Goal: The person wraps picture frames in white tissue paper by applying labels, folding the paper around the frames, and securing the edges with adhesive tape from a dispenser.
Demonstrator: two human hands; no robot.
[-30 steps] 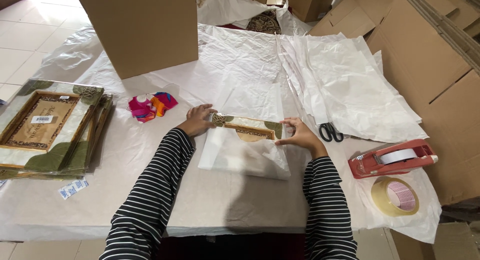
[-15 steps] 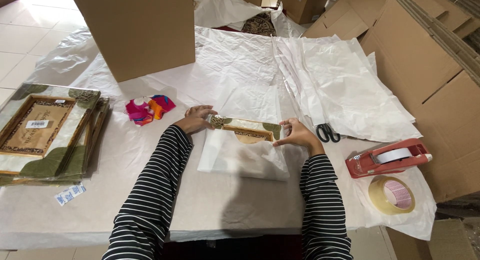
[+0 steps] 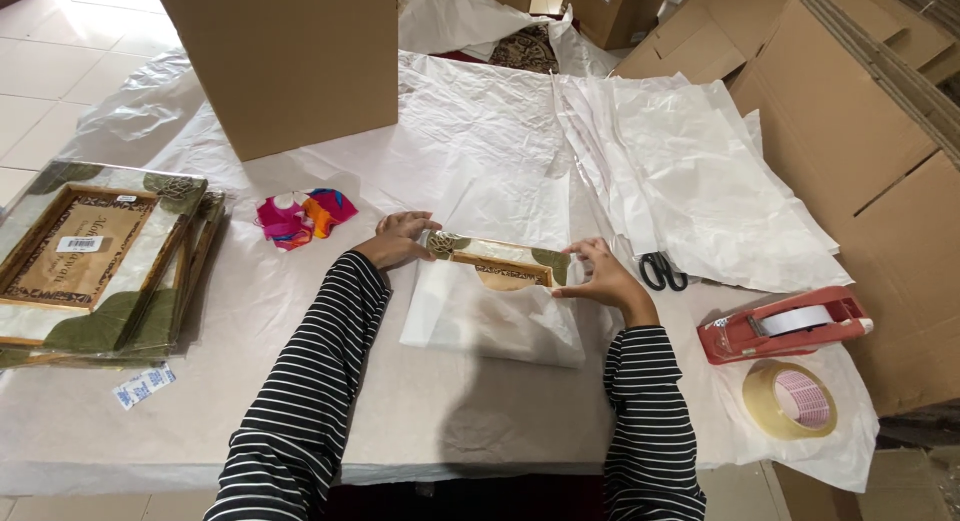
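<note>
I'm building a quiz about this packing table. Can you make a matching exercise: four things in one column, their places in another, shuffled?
Things:
1. black-handled scissors
2. red tape dispenser
3. stack of decorated picture frames
4. large brown cardboard box

Places:
A. far side of the table, standing upright
B. table's left edge
C. just beyond the right hand, on white paper
D. right side, above the loose roll of tape

Pairs: 1-C, 2-D, 3-B, 4-A

Table (image 3: 330,421) under white tissue paper (image 3: 480,121). Left: stacked frames (image 3: 90,261). Far: cardboard box (image 3: 290,61). Centre: half-wrapped frame (image 3: 495,296), colourful scrap (image 3: 300,219). Right: scissors (image 3: 662,271), red tape dispenser (image 3: 785,323), tape roll (image 3: 790,399).
</note>
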